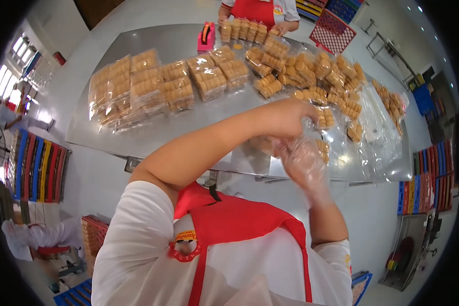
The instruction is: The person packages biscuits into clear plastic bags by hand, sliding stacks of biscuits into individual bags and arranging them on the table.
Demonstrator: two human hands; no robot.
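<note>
My left hand [289, 118], bare, is curled with its fingertips turned down and mostly hidden. Just below it, my right hand [303, 158] wears a clear plastic glove and is slightly blurred. Its fingers are drawn together close under the left hand; what either hand grips is hidden. Under my left forearm shows part of a clear plastic bag [262, 144]. Beside the right hand lies a pack of round biscuits [322, 150], and another biscuit pack [325, 117] is right of the left hand.
Stacked biscuit packs [176, 84] stand on the steel table [153, 133] at left. Loose packs [336, 76] pile up at right beside clear plastic bags [380, 148]. A pink tape dispenser [206, 36] stands at the back. Across the table, a person in a red apron [252, 11] handles packs.
</note>
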